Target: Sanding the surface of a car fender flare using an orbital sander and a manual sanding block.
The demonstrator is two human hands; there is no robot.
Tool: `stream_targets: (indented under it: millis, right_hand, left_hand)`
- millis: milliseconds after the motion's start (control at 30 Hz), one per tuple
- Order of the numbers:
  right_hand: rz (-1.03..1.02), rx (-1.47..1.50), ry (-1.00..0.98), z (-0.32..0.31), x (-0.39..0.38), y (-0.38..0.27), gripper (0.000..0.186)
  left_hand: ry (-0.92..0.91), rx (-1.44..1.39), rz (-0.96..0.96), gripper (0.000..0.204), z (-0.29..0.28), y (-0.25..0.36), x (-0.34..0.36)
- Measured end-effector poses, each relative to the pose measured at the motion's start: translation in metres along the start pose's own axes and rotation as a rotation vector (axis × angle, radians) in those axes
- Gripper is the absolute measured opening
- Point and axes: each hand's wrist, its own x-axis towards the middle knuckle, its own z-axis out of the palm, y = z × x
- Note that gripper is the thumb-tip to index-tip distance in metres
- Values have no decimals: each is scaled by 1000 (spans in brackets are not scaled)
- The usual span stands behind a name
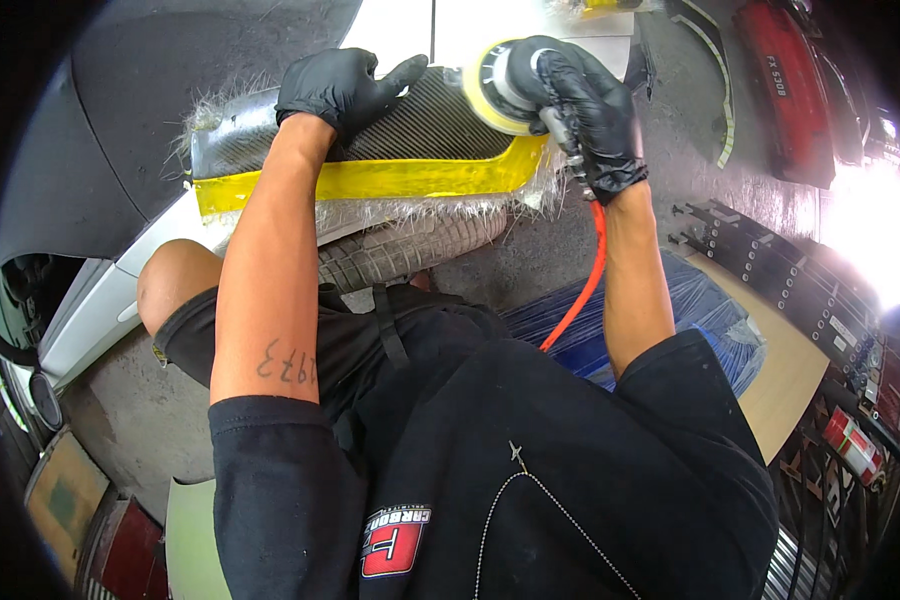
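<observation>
A carbon-fibre panel (435,120) with a glossy black weave lies across the far middle. Yellow tape or coating (420,178) runs along its near edge, and frayed glass-like strands stick out past its ends. My left hand (342,92), in a black glove, presses on the panel's top left part, fingers curled down and thumb stretched to the right. My right hand (595,120), also gloved, is closed round a round air sander (510,85) with a yellow pad. The sander is tilted on its side at the panel's right end. A red hose (588,280) trails from it toward my body.
A tyre (410,245) lies beneath the panel. Dark car bodywork (45,150) stands at left. On the right are a blue plastic-wrapped item (570,325), a tan board (785,385), a black perforated rail (770,265) and a red car bumper (782,80).
</observation>
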Motion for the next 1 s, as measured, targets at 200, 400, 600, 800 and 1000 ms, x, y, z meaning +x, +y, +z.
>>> stream_targets:
  millis: [200, 400, 600, 800, 1000]
  right_hand:
    - [-15, 12, 90, -15, -5, 3, 29]
    - [-22, -28, 51, -9, -8, 5, 30]
    - [-23, -2, 56, -17, -8, 5, 31]
    - [-14, -42, 56, -23, -10, 8, 34]
    - [-25, -76, 45, -8, -16, 6, 33]
  left_hand:
    - [8, -22, 6, 85, 4, -1, 3]
    - [-34, -27, -9, 86, 0, 0, 2]
    - [-25, -56, 3, 86, 1, 1, 3]
    - [4, -7, 10, 86, 2, 1, 1]
    - [-60, -31, -18, 86, -3, 4, -2]
